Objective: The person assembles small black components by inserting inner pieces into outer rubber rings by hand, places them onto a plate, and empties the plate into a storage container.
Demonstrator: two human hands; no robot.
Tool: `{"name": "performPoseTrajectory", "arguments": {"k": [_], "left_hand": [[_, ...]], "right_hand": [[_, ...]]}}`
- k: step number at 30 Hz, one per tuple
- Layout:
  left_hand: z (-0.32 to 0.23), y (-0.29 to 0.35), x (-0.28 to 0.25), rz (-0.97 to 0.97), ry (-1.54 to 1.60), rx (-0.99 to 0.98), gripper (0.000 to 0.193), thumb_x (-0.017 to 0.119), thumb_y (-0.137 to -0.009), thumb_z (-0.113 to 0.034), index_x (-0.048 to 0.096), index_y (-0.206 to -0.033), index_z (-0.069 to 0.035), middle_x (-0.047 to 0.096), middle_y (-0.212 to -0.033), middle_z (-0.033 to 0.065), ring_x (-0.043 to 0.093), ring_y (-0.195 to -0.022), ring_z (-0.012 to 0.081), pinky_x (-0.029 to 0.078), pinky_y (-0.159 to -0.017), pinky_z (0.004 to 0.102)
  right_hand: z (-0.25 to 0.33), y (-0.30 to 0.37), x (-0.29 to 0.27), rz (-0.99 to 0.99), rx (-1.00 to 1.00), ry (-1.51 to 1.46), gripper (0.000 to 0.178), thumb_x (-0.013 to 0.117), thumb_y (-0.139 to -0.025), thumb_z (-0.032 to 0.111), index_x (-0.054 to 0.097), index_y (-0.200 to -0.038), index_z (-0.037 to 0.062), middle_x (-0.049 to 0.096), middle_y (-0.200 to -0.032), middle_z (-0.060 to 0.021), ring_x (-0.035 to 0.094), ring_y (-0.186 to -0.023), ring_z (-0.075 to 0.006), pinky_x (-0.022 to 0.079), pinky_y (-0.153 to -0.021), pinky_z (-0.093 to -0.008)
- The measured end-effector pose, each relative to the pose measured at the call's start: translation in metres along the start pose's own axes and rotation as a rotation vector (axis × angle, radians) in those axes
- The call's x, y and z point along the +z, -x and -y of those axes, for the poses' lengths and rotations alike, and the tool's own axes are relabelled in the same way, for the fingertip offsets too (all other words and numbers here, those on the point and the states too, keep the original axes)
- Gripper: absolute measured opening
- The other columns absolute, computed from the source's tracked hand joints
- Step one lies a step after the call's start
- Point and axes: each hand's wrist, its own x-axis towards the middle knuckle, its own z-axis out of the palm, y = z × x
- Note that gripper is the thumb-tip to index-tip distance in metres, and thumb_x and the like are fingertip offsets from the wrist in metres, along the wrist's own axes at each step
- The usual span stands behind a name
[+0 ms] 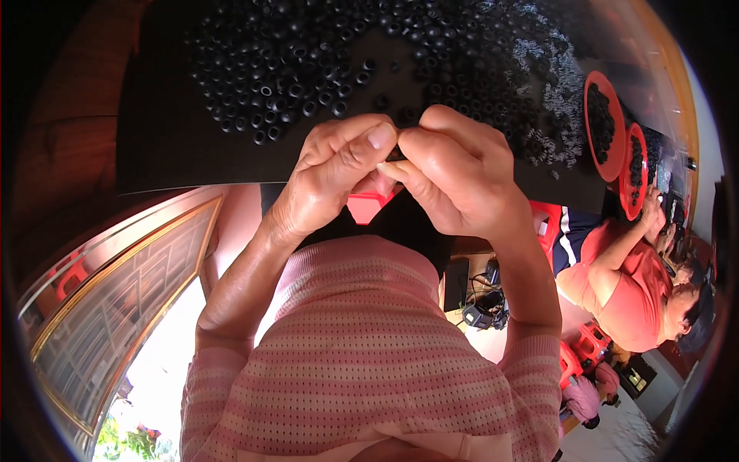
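Observation:
Both hands meet at the front edge of a dark table. My left hand [339, 162] is closed, thumb pressed against its curled fingers. Touching it, my right hand [462, 165] is pinched closed too, fingers folded in. Whatever sits between the fingertips is mostly covered; only a small dark bit shows there. Just beyond the hands, many small black ring-shaped caps [300, 65] lie loose across the table. To their right is a scattered heap of small, shiny, coil-like pieces [562, 85], springs by their look.
At the table's right stand a red bowl [617, 146] and a second red bowl [633, 208], each with black pieces inside. A person in a coral shirt [627, 285] works at the right. Below the table, a red stool [368, 209] shows between my forearms, and black devices with cables [485, 300] lie nearby.

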Motion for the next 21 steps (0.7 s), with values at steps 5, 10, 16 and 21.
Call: {"name": "performPoseTrajectory", "arguments": {"k": [5, 10, 16, 21], "left_hand": [[0.004, -0.002, -0.007, 0.026, 0.141, -0.026, 0.033, 0.051, -0.098, -0.031, 0.053, -0.078, -0.005, 0.047, -0.066, -0.0037, 0.042, -0.058, 0.0038, 0.033, -0.049, 0.0217], [0.001, -0.006, -0.011, 0.136, 0.211, 0.054, 0.028, 0.054, -0.095, -0.028, 0.057, -0.088, -0.002, 0.053, -0.067, -0.0002, 0.039, -0.056, 0.0029, 0.027, -0.047, 0.0185], [0.002, -0.006, -0.007, 0.100, 0.352, -0.022, 0.016, 0.053, -0.094, -0.014, 0.059, -0.091, 0.001, 0.057, -0.068, 0.0034, 0.041, -0.054, 0.0035, 0.030, -0.046, 0.0189], [0.002, -0.006, 0.001, 0.010, 0.236, 0.036, 0.017, 0.052, -0.095, -0.012, 0.062, -0.093, 0.001, 0.057, -0.066, 0.0024, 0.046, -0.056, 0.0050, 0.037, -0.049, 0.0194]], "right_hand": [[0.006, -0.004, -0.006, -0.031, 0.076, -0.045, 0.019, 0.072, -0.072, 0.003, 0.054, -0.078, 0.0035, 0.043, -0.065, -0.0056, 0.046, -0.050, -0.0196, 0.036, -0.042, -0.0318], [0.013, -0.009, -0.017, 0.096, 0.087, 0.034, 0.022, 0.074, -0.074, 0.007, 0.058, -0.089, 0.0033, 0.049, -0.069, -0.0073, 0.051, -0.054, -0.0229, 0.040, -0.045, -0.0334], [0.004, 0.003, -0.010, -0.059, 0.093, 0.126, 0.030, 0.077, -0.072, 0.011, 0.060, -0.095, 0.0023, 0.054, -0.071, -0.0060, 0.055, -0.054, -0.0201, 0.044, -0.045, -0.0303], [0.004, 0.006, -0.002, -0.120, 0.005, 0.375, 0.042, 0.081, -0.063, 0.014, 0.060, -0.097, 0.0001, 0.051, -0.068, -0.0037, 0.056, -0.053, -0.0156, 0.047, -0.043, -0.0271]]}}
